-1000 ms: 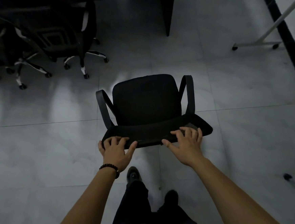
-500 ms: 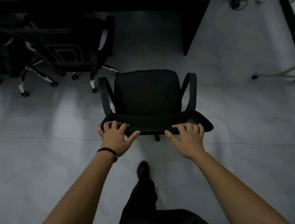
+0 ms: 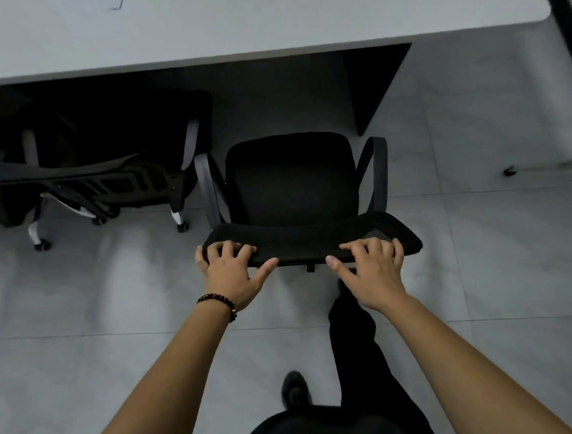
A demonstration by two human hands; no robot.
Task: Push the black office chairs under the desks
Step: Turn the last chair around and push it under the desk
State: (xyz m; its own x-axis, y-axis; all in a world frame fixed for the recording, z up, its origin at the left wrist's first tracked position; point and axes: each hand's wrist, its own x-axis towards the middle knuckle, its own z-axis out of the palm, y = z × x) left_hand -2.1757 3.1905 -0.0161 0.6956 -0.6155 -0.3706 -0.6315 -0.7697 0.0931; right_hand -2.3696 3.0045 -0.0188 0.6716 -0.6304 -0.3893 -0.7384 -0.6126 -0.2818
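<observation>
Head view, looking down. Count: 2 black office chairs, 1 desk, 2 hands. Centre chair (image 3: 292,185) stands mid-frame on the grey tile floor (image 3: 504,268), facing the desk (image 3: 262,16) that spans the top of frame; it sits left of the dark side panel (image 3: 377,86). It has a black padded seat, 2 looped armrests and a mesh backrest (image 3: 314,240) nearest the viewer. 2nd chair (image 3: 111,182), upper left, sits partly in the shadowed bay under the desk, white-tipped castor legs sticking out. L hand (image 3: 231,272), w/ beaded bracelet (image 3: 217,301), and R hand (image 3: 372,271) grip the backrest's top edge, fingers curled over it and thumbs spread below.
</observation>
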